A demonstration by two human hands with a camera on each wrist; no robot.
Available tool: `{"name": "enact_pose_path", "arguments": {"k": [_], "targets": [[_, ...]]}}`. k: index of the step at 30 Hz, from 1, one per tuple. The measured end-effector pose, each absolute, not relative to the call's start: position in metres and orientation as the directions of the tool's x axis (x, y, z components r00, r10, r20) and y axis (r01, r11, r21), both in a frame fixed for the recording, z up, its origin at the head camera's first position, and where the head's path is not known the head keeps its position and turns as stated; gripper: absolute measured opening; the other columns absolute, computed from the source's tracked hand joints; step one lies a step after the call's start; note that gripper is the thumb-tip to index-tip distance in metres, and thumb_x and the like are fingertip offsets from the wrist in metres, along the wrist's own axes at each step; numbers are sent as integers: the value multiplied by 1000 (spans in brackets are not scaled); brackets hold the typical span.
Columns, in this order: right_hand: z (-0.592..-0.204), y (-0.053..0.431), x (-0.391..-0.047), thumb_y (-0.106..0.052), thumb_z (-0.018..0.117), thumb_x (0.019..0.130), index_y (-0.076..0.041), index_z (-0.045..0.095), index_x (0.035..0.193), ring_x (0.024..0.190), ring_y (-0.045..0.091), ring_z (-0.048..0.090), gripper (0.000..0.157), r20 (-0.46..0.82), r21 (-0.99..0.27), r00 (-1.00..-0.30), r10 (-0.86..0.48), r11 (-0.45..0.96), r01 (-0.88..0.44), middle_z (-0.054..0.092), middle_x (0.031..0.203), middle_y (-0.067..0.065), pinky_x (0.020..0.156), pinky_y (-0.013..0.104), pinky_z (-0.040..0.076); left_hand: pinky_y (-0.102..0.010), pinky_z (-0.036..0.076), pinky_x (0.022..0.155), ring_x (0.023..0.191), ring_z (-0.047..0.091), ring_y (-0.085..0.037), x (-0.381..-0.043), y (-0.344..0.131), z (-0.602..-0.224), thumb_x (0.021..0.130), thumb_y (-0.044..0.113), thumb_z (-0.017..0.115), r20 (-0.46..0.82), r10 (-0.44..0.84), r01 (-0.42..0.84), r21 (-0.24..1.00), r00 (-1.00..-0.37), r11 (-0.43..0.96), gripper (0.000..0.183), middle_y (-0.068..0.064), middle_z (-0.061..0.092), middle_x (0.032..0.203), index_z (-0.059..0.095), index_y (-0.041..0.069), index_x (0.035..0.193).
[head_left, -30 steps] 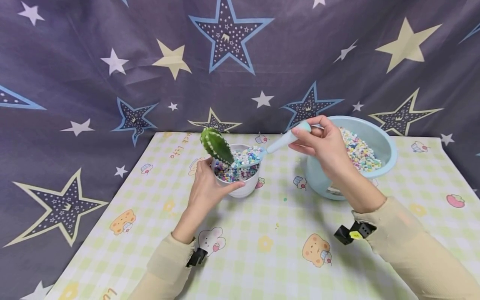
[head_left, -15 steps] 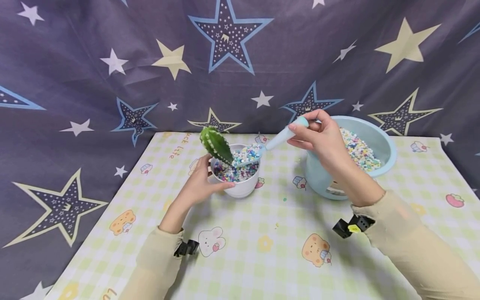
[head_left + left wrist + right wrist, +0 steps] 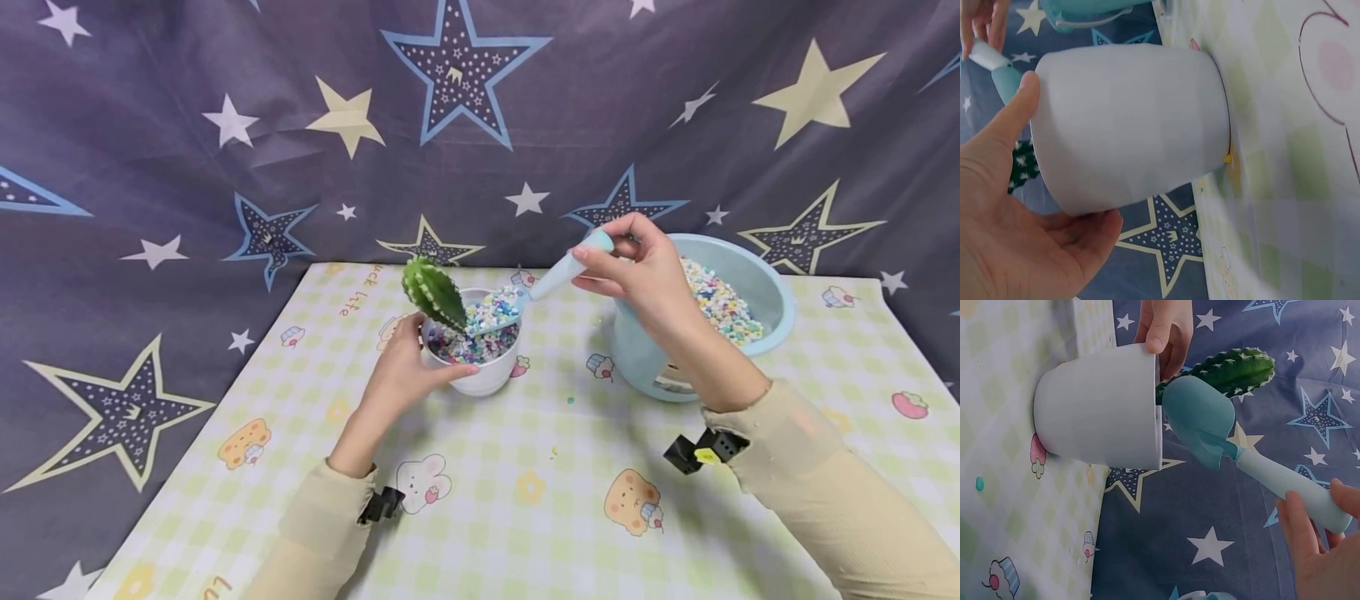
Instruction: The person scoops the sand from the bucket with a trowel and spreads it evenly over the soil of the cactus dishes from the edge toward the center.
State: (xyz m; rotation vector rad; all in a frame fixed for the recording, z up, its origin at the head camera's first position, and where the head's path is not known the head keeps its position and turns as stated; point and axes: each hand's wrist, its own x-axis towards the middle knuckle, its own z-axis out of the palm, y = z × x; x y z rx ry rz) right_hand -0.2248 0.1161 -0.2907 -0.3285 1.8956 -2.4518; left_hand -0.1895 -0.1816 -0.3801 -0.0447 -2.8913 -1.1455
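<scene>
A white flowerpot (image 3: 483,379) stands on the table, partly filled with small multicoloured pebbles. A green cactus (image 3: 433,292) leans to the left in it. My left hand (image 3: 405,367) grips the pot from its left side, thumb at the near rim and fingers behind, as the left wrist view also shows. My right hand (image 3: 645,267) pinches the end of a light-blue trowel (image 3: 1200,419) by its pale handle. The trowel's blade, loaded with pebbles (image 3: 495,310), slants down over the pot's mouth beside the cactus.
A light-blue bucket (image 3: 648,358) holding more pebbles (image 3: 718,304) stands to the right, partly behind my right hand. A few stray bits lie on the checked tablecloth (image 3: 495,533). A dark star-patterned curtain (image 3: 285,75) hangs behind the table.
The right hand and trowel handle have shifted slightly up and left, the blade staying over the pot. My left wrist has drawn a little to the left, its hand still on the pot.
</scene>
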Motion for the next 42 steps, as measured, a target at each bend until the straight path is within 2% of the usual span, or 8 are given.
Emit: {"name": "enact_pose_path", "arguments": {"k": [9, 16, 24, 29, 42], "targets": [[-288, 113, -225, 1, 72, 88, -6, 55, 102, 84, 12, 73, 22, 177, -965, -974, -142, -219, -143, 66, 86, 0, 77, 33, 64, -50, 39, 116, 133, 45, -38, -184, -171, -381, 68, 51, 88, 96, -34, 35, 630, -995, 776, 111, -23, 43, 142, 33, -5, 146], [-288, 112, -224, 1, 71, 88, -6, 56, 102, 83, 11, 73, 22, 182, -966, -972, -150, -212, -148, 67, 85, -1, 77, 33, 64, -51, 39, 116, 135, 42, -39, -183, -175, -382, 70, 49, 88, 77, -17, 37, 651, -997, 758, 112, -24, 39, 145, 28, -5, 148], [-289, 112, -223, 1, 71, 88, -7, 55, 99, 82, 11, 73, 21, 177, -970, -970, -167, -197, -143, 69, 85, 0, 77, 33, 63, -54, 34, 119, 143, 38, -38, -186, -187, -385, 72, 45, 88, 46, 61, 76, 717, -997, 693, 113, -21, 33, 156, 23, 2, 155], [-290, 113, -221, 1, 71, 89, -8, 54, 99, 83, 11, 73, 21, 176, -970, -969, -175, -198, -140, 67, 86, -1, 77, 33, 63, -54, 37, 117, 141, 41, -40, -186, -185, -384, 71, 47, 88, 43, 40, 59, 707, -998, 705, 115, -23, 34, 156, 24, 0, 154], [-287, 110, -221, -2, 74, 87, -7, 55, 101, 85, 12, 72, 24, 173, -977, -969, -174, -155, -147, 68, 89, 1, 77, 33, 63, -54, 37, 118, 141, 39, -41, -183, -178, -382, 70, 50, 88, 26, -17, 5, 673, -1000, 740, 117, -24, 35, 152, 24, -3, 152]]}}
